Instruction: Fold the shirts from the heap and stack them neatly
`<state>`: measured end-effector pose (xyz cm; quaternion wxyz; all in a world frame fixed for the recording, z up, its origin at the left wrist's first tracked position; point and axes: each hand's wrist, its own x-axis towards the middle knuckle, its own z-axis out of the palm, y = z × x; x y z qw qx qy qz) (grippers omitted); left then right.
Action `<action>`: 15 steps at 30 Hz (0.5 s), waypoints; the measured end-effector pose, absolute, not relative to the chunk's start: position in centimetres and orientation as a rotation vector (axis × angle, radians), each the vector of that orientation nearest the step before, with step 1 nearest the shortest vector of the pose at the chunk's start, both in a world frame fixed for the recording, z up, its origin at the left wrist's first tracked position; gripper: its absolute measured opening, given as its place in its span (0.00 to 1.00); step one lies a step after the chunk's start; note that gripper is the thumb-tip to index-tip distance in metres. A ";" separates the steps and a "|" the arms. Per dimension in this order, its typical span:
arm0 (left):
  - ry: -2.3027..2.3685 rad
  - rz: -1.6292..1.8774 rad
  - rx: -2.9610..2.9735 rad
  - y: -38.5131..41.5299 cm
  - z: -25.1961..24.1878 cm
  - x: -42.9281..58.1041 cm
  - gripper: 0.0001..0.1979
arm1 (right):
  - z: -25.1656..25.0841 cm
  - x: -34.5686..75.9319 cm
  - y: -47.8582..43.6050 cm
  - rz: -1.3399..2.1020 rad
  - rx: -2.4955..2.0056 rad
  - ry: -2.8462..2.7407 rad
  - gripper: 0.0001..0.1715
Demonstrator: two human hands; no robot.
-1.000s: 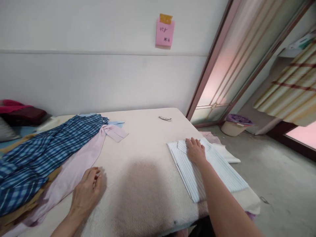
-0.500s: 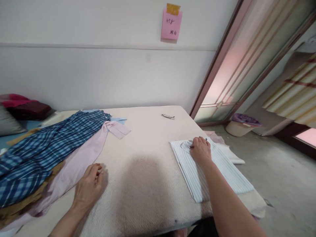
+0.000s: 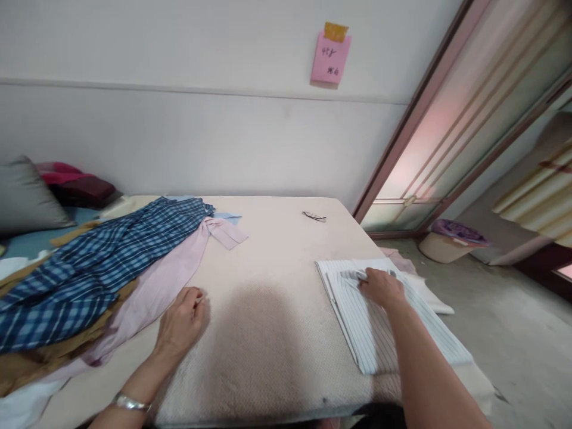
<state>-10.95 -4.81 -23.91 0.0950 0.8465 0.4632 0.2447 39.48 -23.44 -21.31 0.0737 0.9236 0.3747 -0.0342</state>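
A folded white shirt with thin dark stripes [image 3: 357, 322] lies at the right end of the padded table [image 3: 277, 250]. On its upper part, my right hand [image 3: 382, 287] is closed, fingers curled into fabric that bunches up beside them. My left hand [image 3: 181, 316] rests on the table beside a pale pink garment [image 3: 179, 268]. Its fingers are curled with the thumb pressed near them; anything in them is too small to make out. A blue plaid garment [image 3: 129, 250] lies spread over other clothes on the left.
Eyeglasses [image 3: 314, 216] lie toward the back of the table. Brown cloth [image 3: 67, 357] shows under the plaid garment. A grey cushion [image 3: 27, 196] sits at the far left. Pale cloth [image 3: 429, 292] hangs past the right edge. A lined bin [image 3: 449, 241] stands on the floor.
The whole view has shifted left. My right hand has slid slightly nearer over the striped shirt, and the cloth by its fingers is more bunched. My left hand stays curled on the table.
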 end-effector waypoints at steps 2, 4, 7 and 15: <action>1.368 0.708 2.485 -4.9 -23.6 -10.8 0.10 | -20.4 39.0 -24.0 -0.084 2.792 1.067 0.19; 1.372 0.693 2.455 -5.1 -23.1 -10.6 0.09 | -19.4 37.6 -24.4 -0.020 2.830 1.033 0.22; 1.409 0.666 2.437 -5.5 -22.4 -10.3 0.08 | -18.6 33.9 -24.3 0.056 2.825 1.050 0.23; 1.493 0.562 2.397 -6.3 -21.0 -10.2 0.07 | -6.1 29.6 -19.0 0.263 2.738 1.277 0.17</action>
